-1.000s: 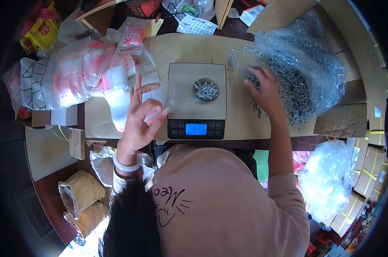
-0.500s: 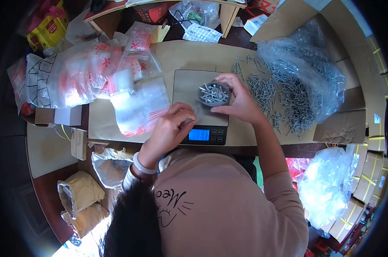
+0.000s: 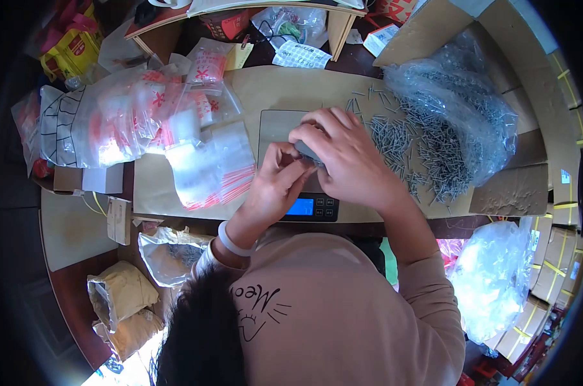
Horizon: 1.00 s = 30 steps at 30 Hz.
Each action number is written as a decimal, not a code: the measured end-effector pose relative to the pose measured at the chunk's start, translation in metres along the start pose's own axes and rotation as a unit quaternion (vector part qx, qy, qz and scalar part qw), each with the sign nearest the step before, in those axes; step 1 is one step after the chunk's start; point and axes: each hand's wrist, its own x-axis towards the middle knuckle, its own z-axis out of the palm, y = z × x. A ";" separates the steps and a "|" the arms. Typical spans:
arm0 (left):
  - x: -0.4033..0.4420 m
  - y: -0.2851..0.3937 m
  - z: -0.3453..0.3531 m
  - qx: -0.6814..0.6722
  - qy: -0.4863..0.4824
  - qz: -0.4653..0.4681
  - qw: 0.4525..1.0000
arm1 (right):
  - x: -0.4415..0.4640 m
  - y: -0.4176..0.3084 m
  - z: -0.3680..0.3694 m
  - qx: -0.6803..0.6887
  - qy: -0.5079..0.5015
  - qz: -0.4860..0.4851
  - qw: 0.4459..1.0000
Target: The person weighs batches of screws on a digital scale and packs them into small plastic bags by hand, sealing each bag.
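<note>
Above the digital scale [image 3: 272, 125], my right hand [image 3: 348, 157] grips a small dark cup [image 3: 306, 152], now tipped toward my left hand. My palm and fingers cover most of the cup, so its contents are hidden. My left hand [image 3: 275, 183] is closed at the cup's mouth, fingertips pinching what looks like a small clear plastic bag, mostly hidden. The scale's blue display [image 3: 300, 207] is partly covered by my left hand. To the left lie flat clear zip bags [image 3: 214, 164] with red edges. Loose screws [image 3: 394, 138] are heaped to the right.
A carton [image 3: 507, 190] on its side holds a clear plastic liner [image 3: 459, 77] with many screws spilling out. Packed bags with red print [image 3: 130, 109] fill the table's left. A wooden shelf [image 3: 240, 11] stands at the back. Open paper sacks [image 3: 121, 289] sit below left.
My right hand has lifted the cup of screws off the scale, tilted it and brought it left to my left hand. My left hand has moved slightly right to meet it.
</note>
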 end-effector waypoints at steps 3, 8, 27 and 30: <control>0.000 0.000 -0.001 0.017 -0.011 -0.005 1.000 | -0.001 0.001 -0.005 0.028 0.026 -0.025 0.999; -0.003 -0.002 -0.005 0.043 -0.036 -0.063 0.996 | -0.004 0.026 -0.004 0.060 0.085 -0.003 0.995; -0.009 0.013 -0.040 -0.282 -0.035 -0.164 0.945 | -0.026 0.006 0.014 0.105 0.072 -0.074 0.989; -0.004 0.019 -0.041 -0.206 -0.069 -0.187 0.958 | -0.027 0.001 0.011 0.075 0.078 -0.079 0.991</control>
